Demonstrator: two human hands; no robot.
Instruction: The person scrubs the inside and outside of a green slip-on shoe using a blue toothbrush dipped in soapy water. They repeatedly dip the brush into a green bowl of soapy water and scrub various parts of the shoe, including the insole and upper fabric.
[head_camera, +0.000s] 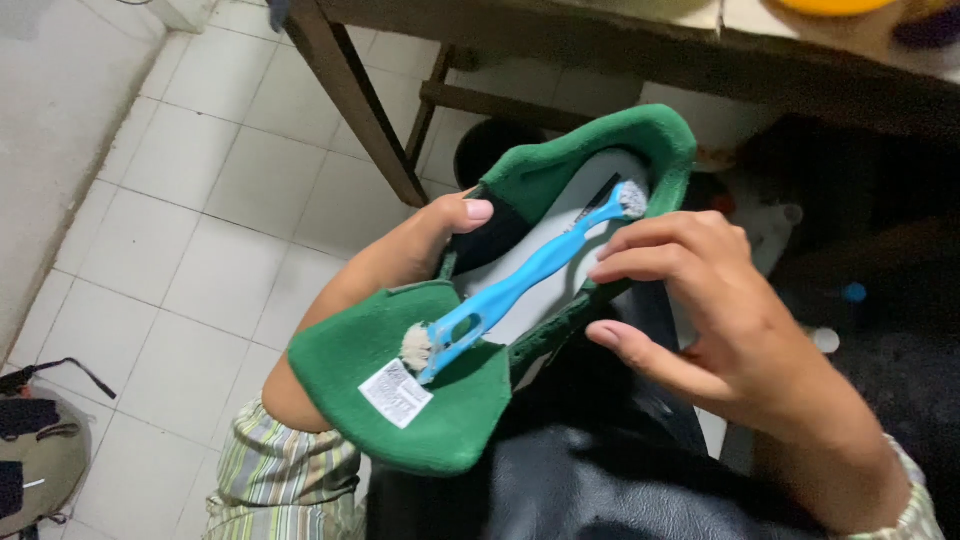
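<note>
A blue double-ended brush (520, 285) lay slantwise inside a green suede shoe (440, 400), one bristled head resting near the pulled-down tongue with its white label (396, 393), the other up by the heel on the pale insole (560, 250). The right hand (720, 330) met the brush near its upper end, fingertips curled lightly on the handle; its grip looked loose and narrow, more steadying than clamping, though whether it truly closed on the handle could not be told. The left hand (420, 250) gripped the shoe from the far side, thumb hooked over the collar, apparently to keep the opening tipped toward the person so the inside stayed reachable. The shoe was held in the air over the person's lap, above dark cloth (560, 480) and a striped sleeve (280, 470). Beyond it stood a wooden table (360, 100), its leg planted on the white tiled floor (200, 200), with a dark round bin (490, 145) beneath and a grey bag (40, 460) at the lower left.
</note>
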